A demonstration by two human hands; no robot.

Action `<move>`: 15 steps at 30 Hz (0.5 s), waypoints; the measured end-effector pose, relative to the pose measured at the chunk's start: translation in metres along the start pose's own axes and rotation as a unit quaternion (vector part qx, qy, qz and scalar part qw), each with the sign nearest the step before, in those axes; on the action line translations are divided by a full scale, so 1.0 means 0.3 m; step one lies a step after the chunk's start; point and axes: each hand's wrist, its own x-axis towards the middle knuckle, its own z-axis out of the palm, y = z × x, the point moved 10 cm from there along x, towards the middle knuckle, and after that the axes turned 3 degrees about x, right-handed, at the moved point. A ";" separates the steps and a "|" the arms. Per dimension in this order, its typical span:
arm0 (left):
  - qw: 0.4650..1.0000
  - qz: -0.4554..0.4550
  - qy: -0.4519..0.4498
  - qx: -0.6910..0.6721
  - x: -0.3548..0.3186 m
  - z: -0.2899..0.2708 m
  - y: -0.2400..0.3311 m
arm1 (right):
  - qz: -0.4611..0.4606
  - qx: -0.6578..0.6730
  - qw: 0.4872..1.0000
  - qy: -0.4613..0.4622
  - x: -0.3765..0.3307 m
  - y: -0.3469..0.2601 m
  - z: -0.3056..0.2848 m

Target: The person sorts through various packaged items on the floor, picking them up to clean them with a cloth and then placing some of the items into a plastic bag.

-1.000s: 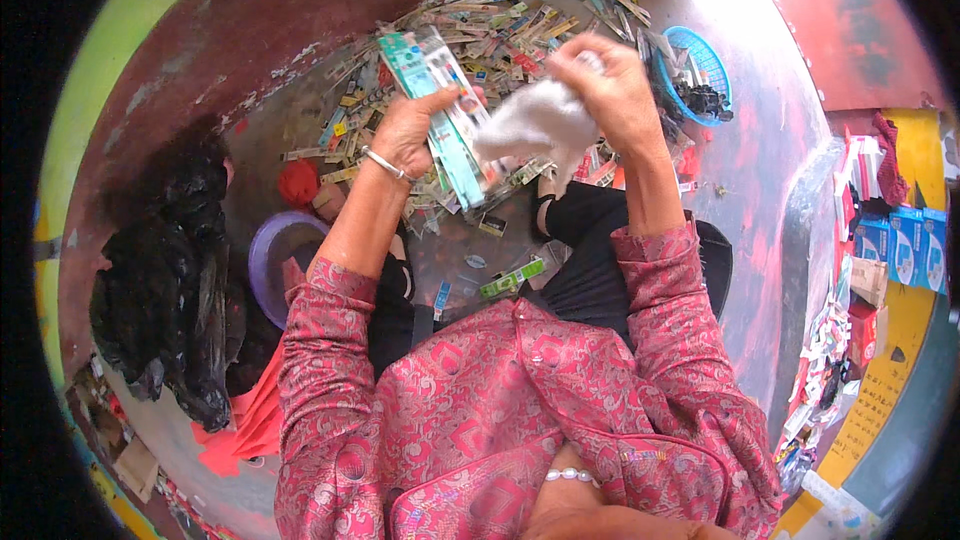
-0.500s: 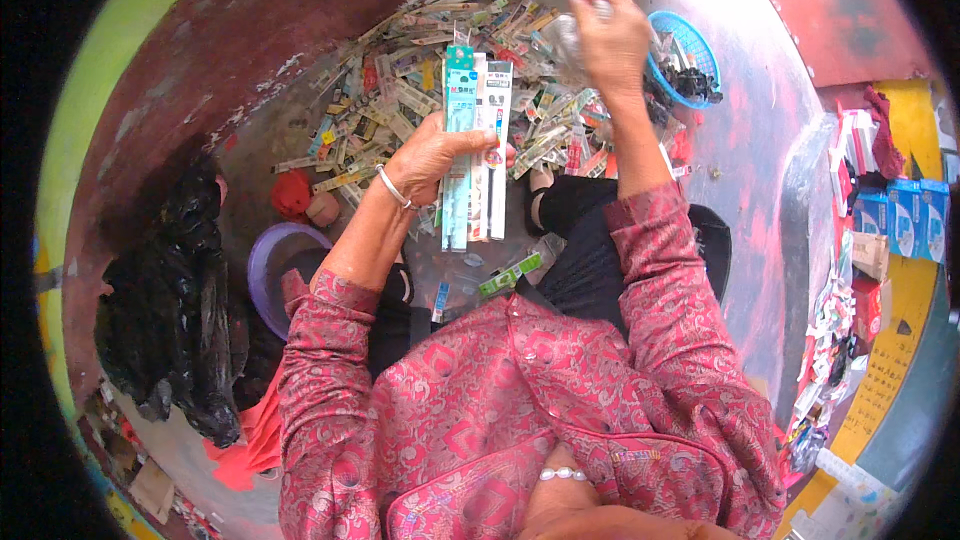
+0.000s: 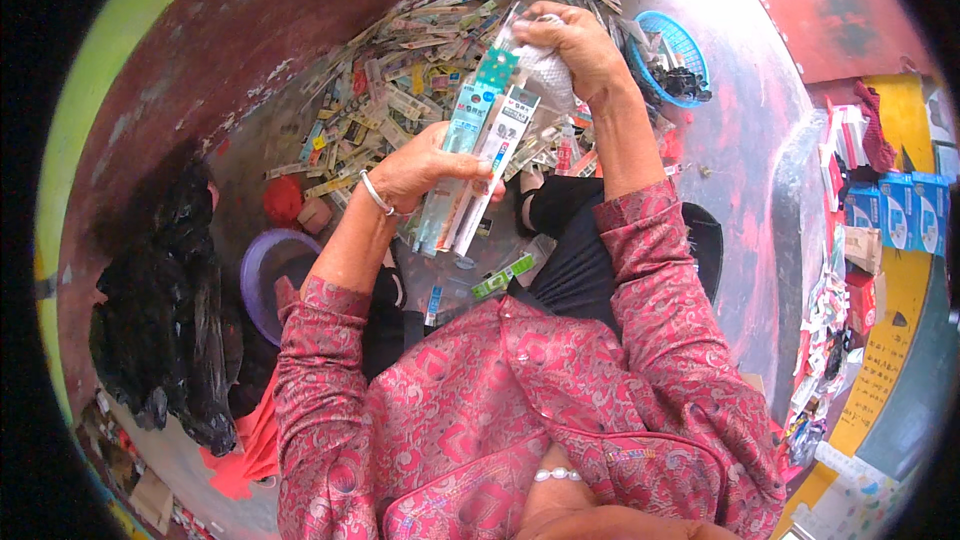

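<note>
My left hand (image 3: 430,168) is closed around a small fan of slim, flat plastic packets (image 3: 498,145), like pen-refill sleeves. One has a teal front with a dotted green top, another is white, and they tilt to the upper right. At their top ends, my right hand (image 3: 585,52) is closed with thumb and fingers pinched together. A crumpled white dimpled wad (image 3: 548,78), cloth or paper, shows under its palm. Whether the fingertips also grip a packet, I cannot tell. Beyond both hands spreads a big heap of similar packets (image 3: 390,105) on the floor.
A blue mesh basket (image 3: 697,35) with dark items stands at the far right. To the left are a purple basin (image 3: 252,285), a red ball-like thing (image 3: 283,202) and a black plastic bag (image 3: 165,325). Green packets (image 3: 503,277) lie near my lap. Blue boxes (image 3: 912,212) line the right.
My right hand has come down and left to the packets' top ends. The packets in my left hand have tilted from upright toward the right and fanned apart slightly.
</note>
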 end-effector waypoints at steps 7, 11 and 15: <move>1.000 -0.011 -0.001 0.012 -0.010 0.002 -0.015 | -0.057 0.088 0.994 0.018 0.006 -0.053 -0.067; 0.999 -0.022 -0.035 0.031 0.004 0.019 -0.027 | -0.098 0.105 0.980 0.137 -0.030 -0.087 -0.124; 0.995 -0.047 -0.044 0.072 -0.002 -0.008 -0.049 | -0.146 0.145 0.972 0.113 -0.020 -0.137 -0.247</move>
